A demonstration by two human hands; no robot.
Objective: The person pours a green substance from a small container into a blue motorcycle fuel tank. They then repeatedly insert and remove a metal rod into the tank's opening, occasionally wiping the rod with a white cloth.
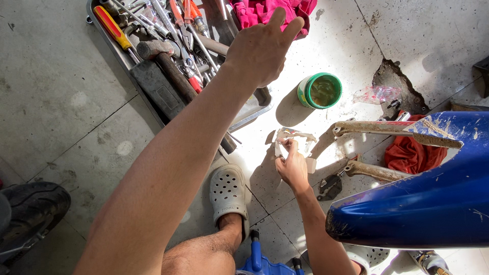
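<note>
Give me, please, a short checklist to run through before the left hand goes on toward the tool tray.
1. Left hand free: ok, open, fingers spread, holding nothing.
2. Tool tray within reach: ok, hand is above it.
3. Tools easy to single out: not ok, piled and overlapping.
4. Right hand grip: ok, shut on white crumpled piece.
5. Green tub upright: ok, lid off.
6. What the white piece is: cannot tell.

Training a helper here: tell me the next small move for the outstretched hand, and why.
Probably lower the left hand into the tool tray and pick out a tool. It hovers open and empty above the screwdrivers and hammer, while the right hand already pinches a crumpled white scrap low over the floor.
</note>
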